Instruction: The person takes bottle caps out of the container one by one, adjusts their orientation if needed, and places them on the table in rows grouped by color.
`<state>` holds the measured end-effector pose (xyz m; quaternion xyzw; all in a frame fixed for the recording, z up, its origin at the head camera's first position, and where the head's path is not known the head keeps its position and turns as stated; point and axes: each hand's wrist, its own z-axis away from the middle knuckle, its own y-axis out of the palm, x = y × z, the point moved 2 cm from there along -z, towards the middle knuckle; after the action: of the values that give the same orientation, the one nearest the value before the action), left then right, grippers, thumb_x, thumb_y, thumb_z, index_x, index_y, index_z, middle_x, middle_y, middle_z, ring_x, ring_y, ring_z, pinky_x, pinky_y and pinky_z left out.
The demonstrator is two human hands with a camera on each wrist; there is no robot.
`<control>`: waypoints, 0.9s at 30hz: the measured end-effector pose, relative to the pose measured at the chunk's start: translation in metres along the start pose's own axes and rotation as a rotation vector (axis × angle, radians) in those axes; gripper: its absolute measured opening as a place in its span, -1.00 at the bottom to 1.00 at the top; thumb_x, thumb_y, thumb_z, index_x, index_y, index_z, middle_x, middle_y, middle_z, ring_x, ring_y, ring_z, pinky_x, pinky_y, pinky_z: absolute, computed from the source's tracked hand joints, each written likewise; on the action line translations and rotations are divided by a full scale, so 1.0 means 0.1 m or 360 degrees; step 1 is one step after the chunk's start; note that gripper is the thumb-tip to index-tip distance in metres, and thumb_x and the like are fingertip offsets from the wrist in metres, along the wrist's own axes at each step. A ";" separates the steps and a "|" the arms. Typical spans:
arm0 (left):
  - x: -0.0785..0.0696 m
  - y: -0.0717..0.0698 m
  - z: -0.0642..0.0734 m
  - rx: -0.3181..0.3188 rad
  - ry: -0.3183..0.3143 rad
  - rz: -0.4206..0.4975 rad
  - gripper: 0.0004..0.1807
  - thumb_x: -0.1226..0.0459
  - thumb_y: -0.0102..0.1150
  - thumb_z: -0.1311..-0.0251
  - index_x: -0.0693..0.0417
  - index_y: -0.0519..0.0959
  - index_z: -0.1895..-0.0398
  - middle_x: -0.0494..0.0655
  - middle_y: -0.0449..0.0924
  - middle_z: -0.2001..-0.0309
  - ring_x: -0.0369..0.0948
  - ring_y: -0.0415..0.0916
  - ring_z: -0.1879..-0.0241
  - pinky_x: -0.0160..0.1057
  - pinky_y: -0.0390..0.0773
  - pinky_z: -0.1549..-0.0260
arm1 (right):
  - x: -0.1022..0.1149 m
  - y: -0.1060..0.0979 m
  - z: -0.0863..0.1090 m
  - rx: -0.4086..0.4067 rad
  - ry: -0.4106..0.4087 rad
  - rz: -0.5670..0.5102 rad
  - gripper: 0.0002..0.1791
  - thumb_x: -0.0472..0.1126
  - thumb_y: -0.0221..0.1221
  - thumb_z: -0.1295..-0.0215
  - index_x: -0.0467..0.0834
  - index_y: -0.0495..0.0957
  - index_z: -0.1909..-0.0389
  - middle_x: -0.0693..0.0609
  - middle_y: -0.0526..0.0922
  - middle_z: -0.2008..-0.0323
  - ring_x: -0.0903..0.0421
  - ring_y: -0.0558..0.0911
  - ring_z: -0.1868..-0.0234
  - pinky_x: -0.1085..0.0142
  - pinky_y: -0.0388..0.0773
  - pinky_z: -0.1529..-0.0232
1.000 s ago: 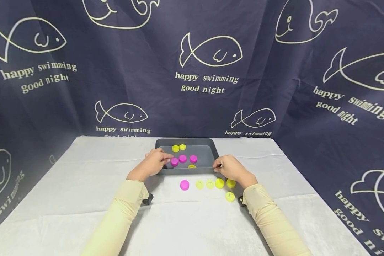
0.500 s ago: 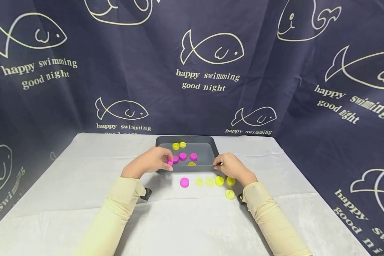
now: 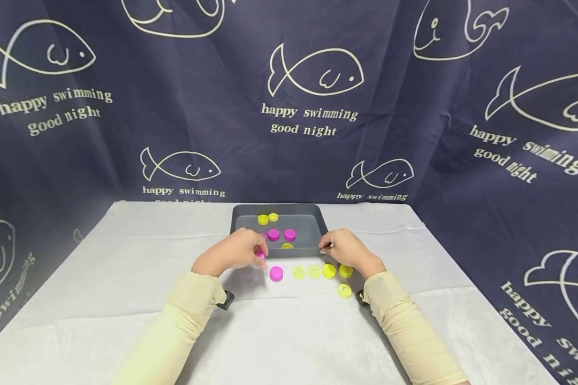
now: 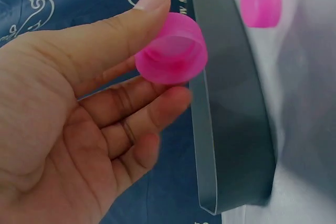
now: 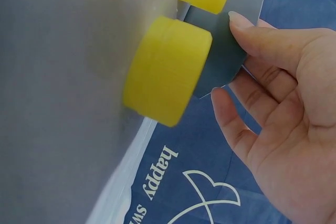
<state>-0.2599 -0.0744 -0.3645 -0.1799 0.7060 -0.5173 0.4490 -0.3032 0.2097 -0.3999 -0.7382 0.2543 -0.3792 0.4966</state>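
Note:
My left hand (image 3: 238,250) pinches a pink bottle cap (image 4: 173,51) between thumb and fingers, its hollow side showing in the left wrist view. The hand is over the front left of a dark grey tray (image 3: 313,224). My right hand (image 3: 349,250) grips the tray's front right corner, thumb on one side of the wall and fingers on the other (image 5: 273,82). Inside the tray lie pink caps (image 3: 289,235) and yellow caps (image 3: 263,220). Just in front of the left fingertips, another pink cap (image 3: 276,274) sits on the table.
A row of yellow caps (image 3: 314,272) runs along the white cloth in front of the tray, with one more yellow cap (image 3: 344,291) nearer the right wrist. A dark blue curtain (image 3: 313,160) with fish drawings hangs behind the white-covered table (image 3: 149,256).
My left hand has taken a pink cap from inside the tray and carried it over the front wall towards the cap on the table. My right hand stays at the tray corner.

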 end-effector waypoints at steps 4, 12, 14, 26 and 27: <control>0.02 0.04 -0.01 0.0015 -0.0073 -0.0074 -0.76 0.23 0.63 0.19 -0.04 0.66 0.55 -0.32 0.54 0.58 -0.30 0.43 0.48 -0.30 0.48 0.41 | 0.00 -0.01 -0.01 -0.0014 -0.0014 -0.0006 -0.93 -0.37 0.36 -0.16 -0.16 0.76 0.36 0.04 0.76 0.32 0.07 0.71 0.21 0.15 0.61 0.04; 0.01 0.18 0.01 0.0114 -0.0127 -0.0240 -0.65 0.24 0.62 0.19 -0.06 0.51 0.65 -0.29 0.48 0.61 -0.28 0.40 0.54 -0.30 0.44 0.48 | 0.00 0.00 0.00 -0.0009 -0.0025 -0.0013 -0.93 -0.37 0.35 -0.18 -0.16 0.76 0.36 0.02 0.76 0.34 0.07 0.71 0.22 0.14 0.61 0.05; 0.01 0.21 0.02 0.0136 -0.0135 -0.0259 -0.63 0.28 0.62 0.19 -0.05 0.48 0.67 -0.28 0.46 0.63 -0.28 0.40 0.55 -0.29 0.44 0.49 | 0.01 0.00 0.00 -0.0005 -0.0020 -0.0013 -0.94 -0.36 0.35 -0.18 -0.17 0.76 0.36 0.04 0.76 0.34 0.07 0.71 0.22 0.14 0.61 0.04; -0.02 0.34 0.03 0.0235 -0.0271 -0.0312 -0.61 0.27 0.64 0.21 -0.04 0.48 0.74 -0.25 0.39 0.69 -0.27 0.35 0.53 -0.30 0.37 0.52 | -0.01 0.03 0.00 -0.0006 0.0019 -0.0017 -0.93 -0.36 0.35 -0.18 -0.18 0.76 0.33 0.06 0.76 0.30 0.06 0.71 0.20 0.16 0.62 0.05; -0.02 0.34 0.03 0.0232 -0.0267 -0.0311 -0.60 0.27 0.64 0.22 -0.04 0.48 0.75 -0.25 0.39 0.69 -0.28 0.35 0.54 -0.31 0.37 0.52 | -0.01 0.03 0.00 -0.0001 0.0027 -0.0021 -0.93 -0.36 0.35 -0.18 -0.18 0.76 0.33 0.06 0.76 0.30 0.06 0.71 0.19 0.15 0.62 0.04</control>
<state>-0.2491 -0.0613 -0.3943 -0.2572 0.6056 -0.5917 0.4658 -0.3041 0.2092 -0.4027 -0.7368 0.2536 -0.3887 0.4916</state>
